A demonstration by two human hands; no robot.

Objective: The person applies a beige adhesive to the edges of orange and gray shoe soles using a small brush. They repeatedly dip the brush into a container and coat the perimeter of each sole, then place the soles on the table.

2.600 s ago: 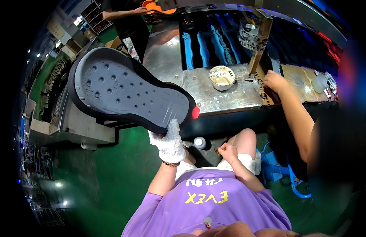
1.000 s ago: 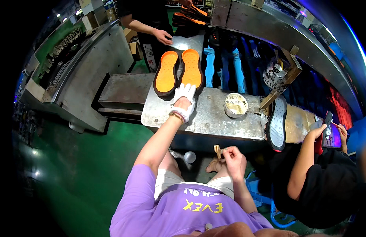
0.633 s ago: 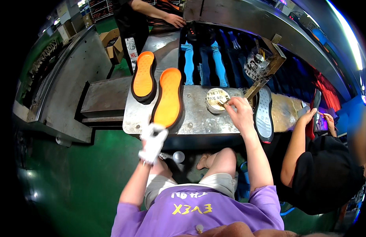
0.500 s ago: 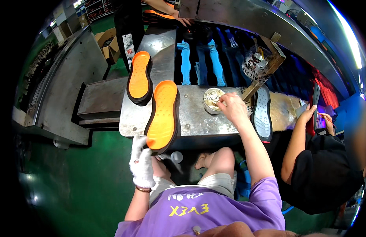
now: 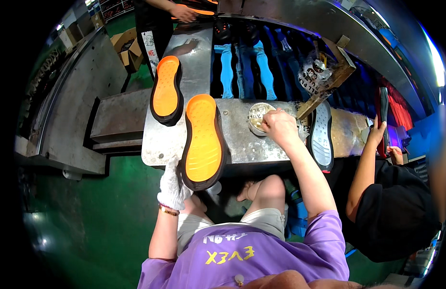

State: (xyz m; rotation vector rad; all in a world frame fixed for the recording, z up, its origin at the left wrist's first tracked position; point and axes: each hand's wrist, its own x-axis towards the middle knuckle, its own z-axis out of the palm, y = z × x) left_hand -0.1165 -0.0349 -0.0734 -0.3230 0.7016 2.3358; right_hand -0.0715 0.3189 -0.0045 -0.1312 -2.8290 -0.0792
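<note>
Head view: left gloved fingers (image 5: 170, 174) are clasping the near orange sole (image 5: 203, 139) past the table (image 5: 243, 147) edge, probably keeping its face exposed; right fingers (image 5: 269, 126) are hovering, bunched, at the tub (image 5: 254, 122), any hold hidden.

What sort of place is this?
Probably a shoe factory: orange soles at the metal bench, a grey sole further right, and a co-worker seated or standing alongside.

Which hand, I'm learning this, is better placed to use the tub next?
Right, likely: the right hand is at the tub, while the gloved left hand is at the nearer orange sole.
</note>
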